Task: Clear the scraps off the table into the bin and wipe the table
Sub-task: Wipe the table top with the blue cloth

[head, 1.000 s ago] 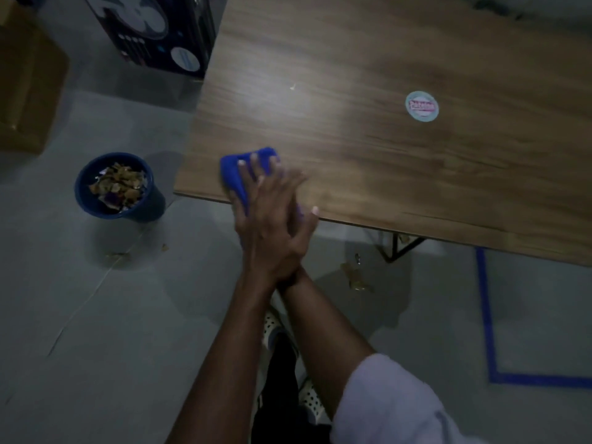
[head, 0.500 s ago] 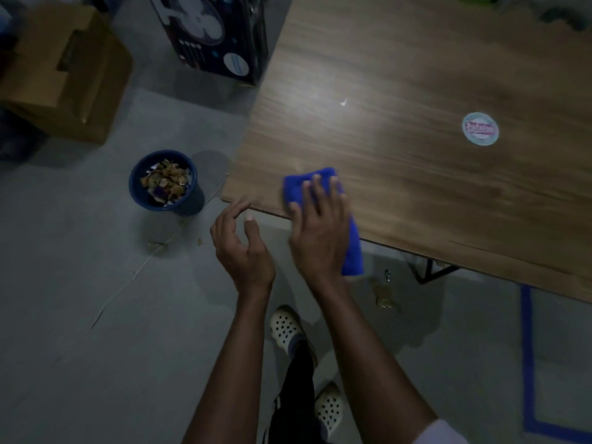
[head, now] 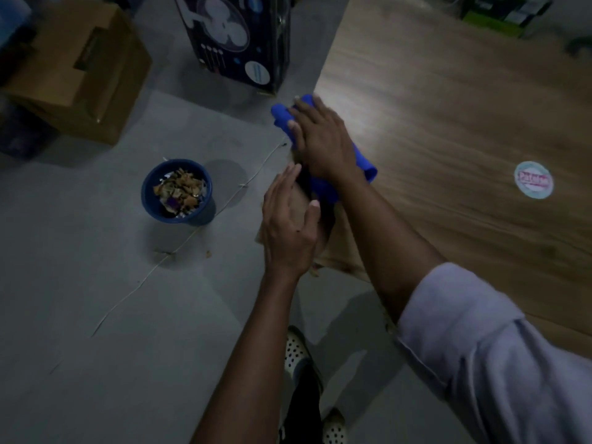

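Observation:
My right hand [head: 322, 139] lies flat on a blue cloth [head: 360, 163] at the left edge of the wooden table [head: 448, 107], its fingers straight; part of the cloth hangs past the edge. Just beside the table's near-left corner my left hand [head: 290, 225] is held cupped and relaxed, palm toward the edge, holding nothing I can see. A blue bin [head: 176, 192] filled with paper scraps stands on the floor to the left of both hands.
A round sticker [head: 533, 180] is stuck on the tabletop at right. A dark fan box [head: 237, 40] and a cardboard box [head: 77, 68] stand on the grey floor behind the bin. A thin string [head: 179, 248] and small scraps lie by the bin.
My right hand has pushed the cloth from the near edge up along the table's left edge. My left hand came off the right hand and now hovers cupped at the table's corner.

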Demonstrator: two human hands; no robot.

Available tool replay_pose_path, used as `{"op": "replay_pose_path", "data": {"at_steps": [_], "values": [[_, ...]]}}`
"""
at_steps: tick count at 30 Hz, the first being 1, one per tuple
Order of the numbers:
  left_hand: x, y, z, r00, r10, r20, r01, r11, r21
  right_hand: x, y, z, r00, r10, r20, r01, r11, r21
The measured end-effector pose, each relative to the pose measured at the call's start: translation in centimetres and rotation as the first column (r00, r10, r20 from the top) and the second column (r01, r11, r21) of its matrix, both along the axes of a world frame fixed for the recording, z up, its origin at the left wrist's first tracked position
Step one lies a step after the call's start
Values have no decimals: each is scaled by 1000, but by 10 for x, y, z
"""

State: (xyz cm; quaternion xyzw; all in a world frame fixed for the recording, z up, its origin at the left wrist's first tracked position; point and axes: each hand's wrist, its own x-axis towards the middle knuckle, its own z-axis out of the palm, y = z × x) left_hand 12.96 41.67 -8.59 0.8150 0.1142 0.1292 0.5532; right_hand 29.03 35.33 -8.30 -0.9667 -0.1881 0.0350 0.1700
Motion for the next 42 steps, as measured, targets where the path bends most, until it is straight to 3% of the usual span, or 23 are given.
{"op": "replay_pose_path", "data": {"at_steps": [4,6,9,13,22,25,27,31,35,42], "values": [[18,2,1,991,117,-61,-126,978,-163,-15,10,-1,998,-53,18,54,998,-32],[20,2,-1,991,128,-38,-133,977,-170,-52,5,-1,999,47,25,-47,999,-4],[15,2,-7,995,89,49,-86,995,-48,-106,-15,-3,971,238,33,-239,970,47],[16,-1,-10,995,28,100,-40,991,124,-106,-29,-5,942,333,32,-334,942,29],[25,-6,-18,993,17,-115,12,968,253,36,-11,4,1000,-17,-26,16,1000,-26],[45,-10,-4,962,100,-255,-86,994,66,28,-10,5,998,-52,-26,51,998,-19],[70,-6,4,956,139,-258,-159,986,-58,-11,-14,6,999,13,-34,-14,1000,-27],[108,0,3,963,175,-204,-199,975,-102,-66,-32,1,984,164,-62,-163,986,17],[139,-4,-1,970,187,-158,-207,971,-121,-16,-41,1,971,226,-76,-226,974,9],[236,-27,3,967,160,-196,-183,977,-105,169,-47,0,999,-44,-27,44,999,-24]]}}
